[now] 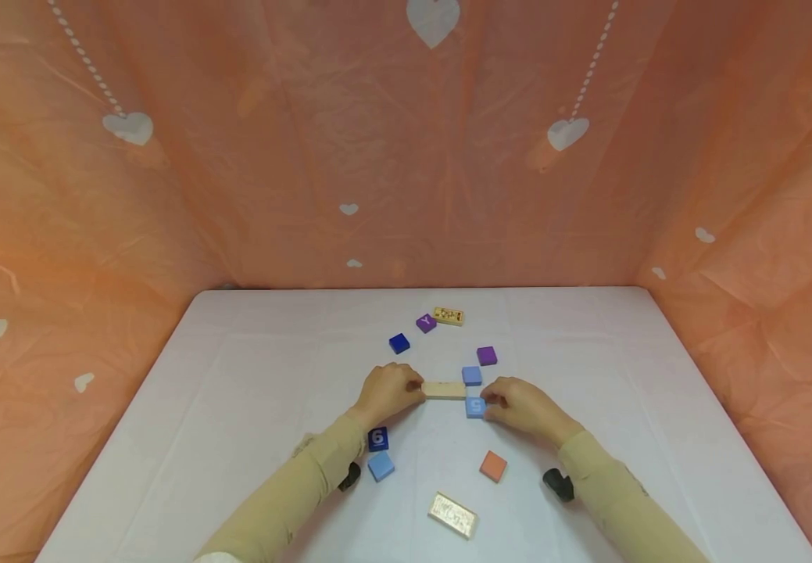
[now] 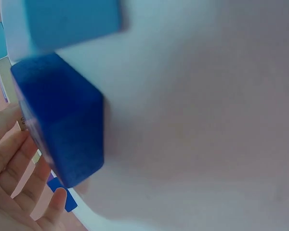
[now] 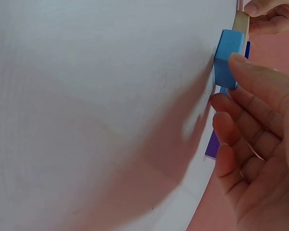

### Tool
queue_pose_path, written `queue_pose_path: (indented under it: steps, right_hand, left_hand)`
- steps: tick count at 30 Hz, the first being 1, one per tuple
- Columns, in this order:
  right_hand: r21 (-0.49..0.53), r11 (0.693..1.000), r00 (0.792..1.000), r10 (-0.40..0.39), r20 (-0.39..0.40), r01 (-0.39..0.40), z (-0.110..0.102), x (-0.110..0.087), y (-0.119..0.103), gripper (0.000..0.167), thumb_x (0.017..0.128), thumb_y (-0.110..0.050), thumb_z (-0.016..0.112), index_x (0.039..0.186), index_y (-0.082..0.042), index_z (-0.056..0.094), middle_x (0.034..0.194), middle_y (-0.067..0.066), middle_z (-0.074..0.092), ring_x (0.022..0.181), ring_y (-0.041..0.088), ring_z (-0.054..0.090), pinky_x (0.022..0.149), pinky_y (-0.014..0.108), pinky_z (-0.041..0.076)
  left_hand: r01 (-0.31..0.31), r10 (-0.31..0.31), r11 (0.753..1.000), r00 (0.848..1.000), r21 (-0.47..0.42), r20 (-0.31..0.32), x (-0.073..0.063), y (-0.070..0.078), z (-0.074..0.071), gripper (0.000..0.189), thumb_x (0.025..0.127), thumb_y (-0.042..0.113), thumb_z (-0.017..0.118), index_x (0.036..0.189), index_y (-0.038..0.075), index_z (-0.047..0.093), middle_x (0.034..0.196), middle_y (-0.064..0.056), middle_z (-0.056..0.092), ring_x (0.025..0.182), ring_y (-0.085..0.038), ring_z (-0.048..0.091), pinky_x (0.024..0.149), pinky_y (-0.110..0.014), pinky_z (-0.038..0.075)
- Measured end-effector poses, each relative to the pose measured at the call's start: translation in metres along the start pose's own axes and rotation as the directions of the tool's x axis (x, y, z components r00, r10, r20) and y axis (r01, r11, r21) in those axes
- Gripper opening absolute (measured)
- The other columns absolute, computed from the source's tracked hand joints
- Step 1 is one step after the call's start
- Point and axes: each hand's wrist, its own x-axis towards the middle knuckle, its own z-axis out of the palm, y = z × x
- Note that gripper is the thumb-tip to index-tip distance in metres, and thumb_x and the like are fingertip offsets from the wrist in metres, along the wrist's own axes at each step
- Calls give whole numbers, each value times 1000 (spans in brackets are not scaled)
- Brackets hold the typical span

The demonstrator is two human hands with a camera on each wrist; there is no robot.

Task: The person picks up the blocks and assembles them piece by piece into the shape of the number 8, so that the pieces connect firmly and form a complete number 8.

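My left hand [image 1: 389, 391] pinches the left end of a long, pale wooden block [image 1: 444, 390] lying crosswise on the table. At the block's other end, thumb and fingers of my right hand [image 1: 521, 408] pinch a light blue tile marked 5 [image 1: 474, 407]. The right wrist view shows the thumb on a face of this blue tile [image 3: 226, 60]. Just beyond it sits a plain light blue tile [image 1: 472, 376], with a purple tile [image 1: 486, 356] farther back. Near my left wrist lies a dark blue tile marked 6 [image 1: 378, 439], large in the left wrist view.
A bright blue tile [image 1: 380, 467] is beside the dark blue one. Nearer the front are an orange tile [image 1: 493, 466] and a gold bar [image 1: 452, 515]. Toward the back lie a blue tile [image 1: 399, 343], a purple Y tile [image 1: 426, 323] and a patterned gold bar [image 1: 448, 316].
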Motion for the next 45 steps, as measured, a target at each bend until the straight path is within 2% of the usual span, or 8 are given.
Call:
queue_pose_path:
  steps: [6,12,17,23,27,35,45]
  right_hand:
    - [0,1000,1000,12,5,-12,1,0,-1,22,81,-18,70,101,-8,68,85,-4,62,75,8,49,71,25,47]
    - [-2,1000,1000,24,8,-24,2,1,-2,23,82,-19,69,102,-9,68,86,-4,62,75,8,49,71,25,47]
    - [-4,1000,1000,23,0,-23,3,-1,-2,24,81,-19,70,103,-8,67,85,-5,62,75,8,50,72,25,48]
    - [-9,1000,1000,13,-7,-13,2,-2,-4,23,81,-18,70,102,-7,67,83,-5,60,74,8,49,70,24,47]
    - [-16,1000,1000,23,-11,-24,2,-2,-4,22,81,-17,70,101,-8,67,83,-5,60,74,8,49,70,24,47]
    - [-9,999,999,46,-1,-46,4,-1,-6,22,82,-18,70,101,-8,68,86,-4,63,75,7,49,71,25,48]
    - [-14,999,999,48,-11,-49,3,-3,-7,22,81,-18,70,100,-8,68,86,-4,63,73,8,49,70,25,48]
  left_hand:
    - [-9,9,1000,1000,1,20,-1,-1,-2,31,77,31,73,100,10,72,86,0,69,72,-11,55,76,-33,48]
    - [-6,6,1000,999,-16,35,-2,-1,-4,33,78,29,73,104,9,70,88,-2,68,72,-11,54,77,-34,49]
    - [-33,32,999,999,18,4,-7,-2,-7,38,78,33,73,108,10,68,93,-2,67,77,-12,60,76,-34,50]
    - [-12,13,999,1000,31,-13,-16,-6,-13,36,79,36,71,106,13,69,97,-2,68,86,-17,64,81,-38,49]
    - [-11,11,999,1000,32,-3,-26,-9,-17,36,79,37,71,106,13,69,100,-2,69,91,-19,64,84,-41,49]
    - [-32,32,999,999,4,-4,-55,-18,-22,38,75,39,74,102,12,70,99,-3,69,90,-21,64,80,-42,49]
    - [-69,70,996,997,62,-14,-83,-30,-26,35,73,39,75,97,15,72,96,1,69,89,-18,63,76,-38,48]
